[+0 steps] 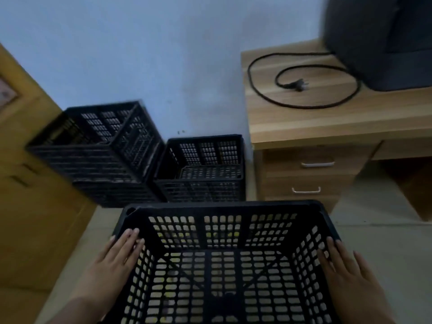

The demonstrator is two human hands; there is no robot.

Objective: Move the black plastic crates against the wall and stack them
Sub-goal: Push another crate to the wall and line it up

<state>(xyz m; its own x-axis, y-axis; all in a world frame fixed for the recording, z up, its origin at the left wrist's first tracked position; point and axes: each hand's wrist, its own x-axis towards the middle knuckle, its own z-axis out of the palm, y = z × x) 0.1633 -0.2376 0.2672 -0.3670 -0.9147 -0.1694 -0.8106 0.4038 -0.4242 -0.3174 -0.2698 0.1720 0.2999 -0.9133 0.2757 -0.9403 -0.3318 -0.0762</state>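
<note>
Two flat palms, left hand [117, 258] and right hand [344, 270], fingers straight, press the sides of the near crate [222, 207], with the low crate [201, 190] straight ahead beyond both.

dim bluish light, soft motion blur throughout, wide-angle bending at edges.

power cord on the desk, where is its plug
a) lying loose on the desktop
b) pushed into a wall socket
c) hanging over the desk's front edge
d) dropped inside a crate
a: the plug of the black power cord lies unplugged on top of the wooden desk, inside the cord's own loop.
</note>
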